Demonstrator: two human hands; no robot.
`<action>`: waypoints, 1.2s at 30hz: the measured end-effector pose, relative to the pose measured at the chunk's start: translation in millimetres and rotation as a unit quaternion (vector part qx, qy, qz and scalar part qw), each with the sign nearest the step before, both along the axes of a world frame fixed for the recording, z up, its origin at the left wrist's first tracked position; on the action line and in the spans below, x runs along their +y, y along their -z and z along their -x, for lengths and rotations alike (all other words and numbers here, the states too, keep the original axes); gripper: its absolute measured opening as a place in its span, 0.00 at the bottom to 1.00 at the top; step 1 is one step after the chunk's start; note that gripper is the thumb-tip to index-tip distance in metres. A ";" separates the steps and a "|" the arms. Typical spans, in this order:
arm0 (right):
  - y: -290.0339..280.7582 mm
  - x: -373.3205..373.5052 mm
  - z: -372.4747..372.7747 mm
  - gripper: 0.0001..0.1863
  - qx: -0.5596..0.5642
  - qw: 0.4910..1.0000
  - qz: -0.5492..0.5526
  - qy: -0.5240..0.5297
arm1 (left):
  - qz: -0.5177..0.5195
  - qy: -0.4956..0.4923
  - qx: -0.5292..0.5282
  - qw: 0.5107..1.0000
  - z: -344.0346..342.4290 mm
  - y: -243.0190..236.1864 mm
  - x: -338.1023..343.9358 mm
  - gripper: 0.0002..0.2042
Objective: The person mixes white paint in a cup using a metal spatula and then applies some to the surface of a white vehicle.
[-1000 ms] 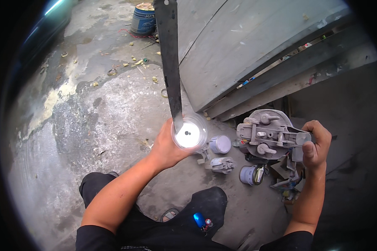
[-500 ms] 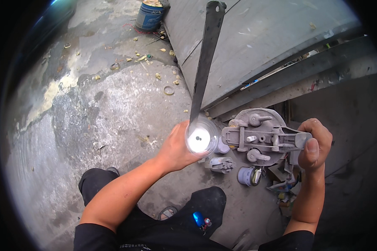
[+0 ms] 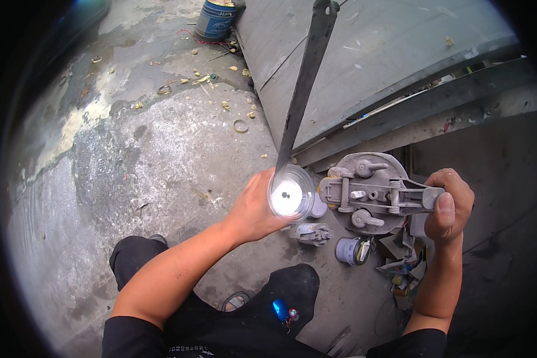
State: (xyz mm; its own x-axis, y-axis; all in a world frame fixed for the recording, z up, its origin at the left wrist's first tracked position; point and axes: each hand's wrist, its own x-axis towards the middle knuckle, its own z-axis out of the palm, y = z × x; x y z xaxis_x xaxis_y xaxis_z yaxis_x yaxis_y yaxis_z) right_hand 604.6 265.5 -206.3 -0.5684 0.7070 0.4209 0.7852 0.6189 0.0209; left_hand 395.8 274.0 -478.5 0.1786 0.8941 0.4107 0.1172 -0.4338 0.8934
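While crouched over concrete floor (image 3: 131, 167): left hand (image 3: 253, 209) clasping shiny round lamp (image 3: 290, 194), likely fragile; right hand (image 3: 450, 203), at three o'clock, fingers pinching rigid grey housing (image 3: 370, 194) by its edge.

Since 1 s ago the left hand (image 3: 253, 209) has brought its shiny round cap (image 3: 290, 194) toward 3 o'clock, nearly touching the grey plastic assembly (image 3: 373, 194) in the right hand (image 3: 450, 203).
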 end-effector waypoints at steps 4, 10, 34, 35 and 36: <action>0.8 0.1 0.1 0.20 -0.011 1.000 -0.003 -0.005 | 0.014 0.003 0.010 1.000 -1.1 -0.1 -0.3 0.40; -2.5 -0.9 1.8 0.28 -0.032 0.999 -0.011 -0.011 | -0.007 -0.001 0.008 1.000 -1.1 -2.8 0.3 0.41; -25.2 6.0 55.5 0.18 -0.212 0.969 -0.047 -0.121 | 0.005 0.019 -0.007 1.000 -2.1 -4.9 4.2 0.39; -24.9 6.7 56.6 0.18 -0.208 0.969 -0.047 -0.124 | 0.001 0.016 -0.006 1.000 -1.6 -4.2 4.1 0.39; -25.3 6.9 57.9 0.18 -0.210 0.969 -0.046 -0.125 | 0.004 0.016 -0.009 1.000 -0.4 -4.5 4.0 0.39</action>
State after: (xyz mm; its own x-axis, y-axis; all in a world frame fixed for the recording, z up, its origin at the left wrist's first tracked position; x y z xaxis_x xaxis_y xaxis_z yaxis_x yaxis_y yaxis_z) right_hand 546.7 272.4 -181.1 -0.8512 0.4965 0.1699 0.5221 0.7688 0.3693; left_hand 396.2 277.9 -474.0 0.2001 0.8910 0.4074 0.0867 -0.4303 0.8985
